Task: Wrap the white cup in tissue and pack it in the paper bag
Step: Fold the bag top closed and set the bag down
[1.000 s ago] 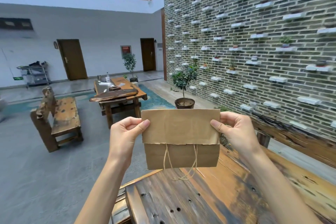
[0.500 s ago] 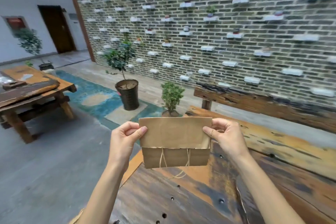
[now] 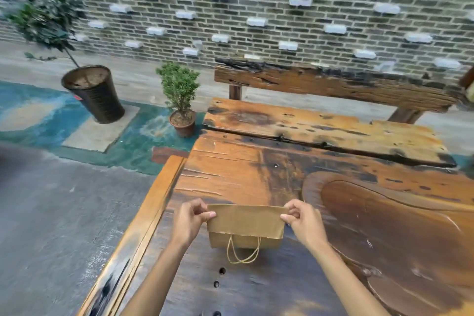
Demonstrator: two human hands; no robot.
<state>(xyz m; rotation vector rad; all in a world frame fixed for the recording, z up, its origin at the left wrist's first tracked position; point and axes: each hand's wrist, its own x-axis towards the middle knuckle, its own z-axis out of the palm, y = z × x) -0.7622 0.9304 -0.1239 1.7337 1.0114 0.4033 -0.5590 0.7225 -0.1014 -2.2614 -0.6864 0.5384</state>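
Observation:
A brown paper bag [image 3: 245, 223] with its top folded over stands on or just above the wooden table [image 3: 243, 172], its twine handles [image 3: 243, 251] hanging down toward me. My left hand [image 3: 190, 220] pinches the bag's upper left corner. My right hand [image 3: 304, 220] pinches the upper right corner. The white cup and the tissue are not visible; whatever is inside the bag is hidden.
A carved oval hollow [image 3: 400, 233] fills the table's right side. A wooden bench [image 3: 333, 84] stands beyond the far edge, before the brick wall. On the floor at the left are a small potted shrub [image 3: 180, 100] and a tall dark planter [image 3: 95, 92].
The view has swung right and down from the room toward the table. Both hands have lowered the folded bag from mid-air down to the tabletop, keeping the same grip.

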